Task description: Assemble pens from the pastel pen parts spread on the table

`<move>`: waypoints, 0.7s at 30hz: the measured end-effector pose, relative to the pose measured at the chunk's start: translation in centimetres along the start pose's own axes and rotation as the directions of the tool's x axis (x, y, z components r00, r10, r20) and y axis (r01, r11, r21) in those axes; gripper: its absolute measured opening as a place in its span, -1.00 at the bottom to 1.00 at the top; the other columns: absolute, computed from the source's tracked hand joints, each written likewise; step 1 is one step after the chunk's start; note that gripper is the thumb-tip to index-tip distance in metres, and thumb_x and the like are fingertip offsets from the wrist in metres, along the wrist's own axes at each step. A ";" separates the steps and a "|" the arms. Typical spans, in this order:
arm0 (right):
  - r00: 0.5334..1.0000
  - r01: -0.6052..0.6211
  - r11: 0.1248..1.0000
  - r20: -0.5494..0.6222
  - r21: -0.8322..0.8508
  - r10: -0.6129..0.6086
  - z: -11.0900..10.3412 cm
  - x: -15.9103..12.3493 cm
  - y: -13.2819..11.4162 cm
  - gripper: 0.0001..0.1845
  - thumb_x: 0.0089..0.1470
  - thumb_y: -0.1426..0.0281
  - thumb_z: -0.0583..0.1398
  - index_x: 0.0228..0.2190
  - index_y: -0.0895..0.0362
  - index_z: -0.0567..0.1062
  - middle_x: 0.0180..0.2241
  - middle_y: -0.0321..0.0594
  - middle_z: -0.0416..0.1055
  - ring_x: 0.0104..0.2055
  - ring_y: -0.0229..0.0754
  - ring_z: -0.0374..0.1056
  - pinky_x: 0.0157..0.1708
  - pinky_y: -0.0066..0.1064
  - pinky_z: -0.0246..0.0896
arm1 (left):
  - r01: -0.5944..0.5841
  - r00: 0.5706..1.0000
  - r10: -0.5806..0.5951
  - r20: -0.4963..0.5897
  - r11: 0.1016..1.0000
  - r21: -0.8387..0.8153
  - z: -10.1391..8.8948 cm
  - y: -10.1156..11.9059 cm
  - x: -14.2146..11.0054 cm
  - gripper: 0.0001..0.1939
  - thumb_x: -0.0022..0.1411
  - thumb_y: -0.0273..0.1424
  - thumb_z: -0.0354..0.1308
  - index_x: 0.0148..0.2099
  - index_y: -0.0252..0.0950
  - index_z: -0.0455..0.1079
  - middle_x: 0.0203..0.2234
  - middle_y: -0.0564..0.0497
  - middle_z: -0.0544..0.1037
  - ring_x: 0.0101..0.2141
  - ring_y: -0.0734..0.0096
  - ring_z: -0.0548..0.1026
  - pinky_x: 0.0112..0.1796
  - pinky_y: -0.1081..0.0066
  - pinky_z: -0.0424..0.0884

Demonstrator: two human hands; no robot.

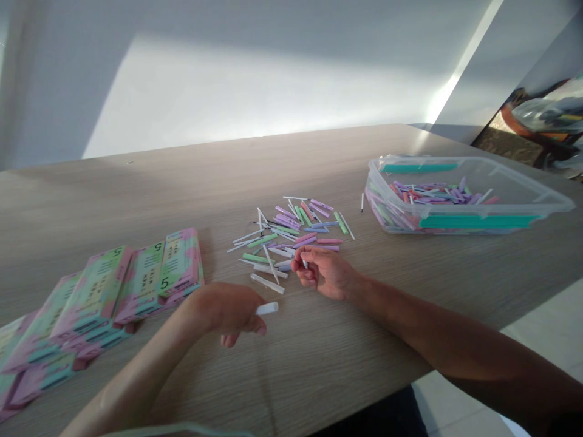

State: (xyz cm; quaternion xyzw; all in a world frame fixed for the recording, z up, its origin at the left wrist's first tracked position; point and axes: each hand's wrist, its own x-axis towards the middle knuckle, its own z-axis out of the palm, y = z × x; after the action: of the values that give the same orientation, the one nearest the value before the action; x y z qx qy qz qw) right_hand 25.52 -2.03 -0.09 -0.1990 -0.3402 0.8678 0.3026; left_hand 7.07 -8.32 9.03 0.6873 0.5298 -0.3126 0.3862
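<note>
My left hand (234, 309) is closed around a white tube (268, 308), whose blunt end sticks out toward the right. Bent fingers of my right hand (325, 272) pinch a small whitish piece (305, 264), mostly hidden, so its kind does not show. That hand is at the near right edge of a loose pile of slim pastel tubes (285, 230) in purple, green, pink, blue and white. Thin white sticks (246, 237), some with dark tips, lie among them. A clear whitish tube (267, 283) lies between my two hands, on the pile's near side.
Stacked pink-and-green printed boxes (98, 291) stand on the left of the wooden table (218, 164). At the right is a clear plastic bin (473, 209) with teal strips, holding many similar tubes. One thin stick (362, 202) lies beside it. A white wall (255, 79) rises behind.
</note>
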 end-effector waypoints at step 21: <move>0.990 0.064 0.994 -0.135 0.093 -0.051 -0.8 0.3 -1.7 -0.68 0.14 0.27 0.02 -0.41 0.20 0.47 -0.43 -0.15 0.43 -0.45 -0.28 0.27 -0.44 -0.45 0.12 | 0.040 0.999 -0.038 -0.039 0.999 0.032 -0.1 0.4 -0.3 -0.70 0.04 -0.47 -0.06 -0.22 -0.23 0.45 -0.59 0.03 0.60 -0.39 0.30 0.56 -0.43 0.48 0.35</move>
State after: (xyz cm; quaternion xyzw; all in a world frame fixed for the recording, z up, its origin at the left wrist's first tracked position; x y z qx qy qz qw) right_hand 26.37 -0.47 0.55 -0.2314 -0.2825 0.8591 0.3587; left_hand 7.35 -8.45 9.39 0.6889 0.5451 -0.3157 0.3586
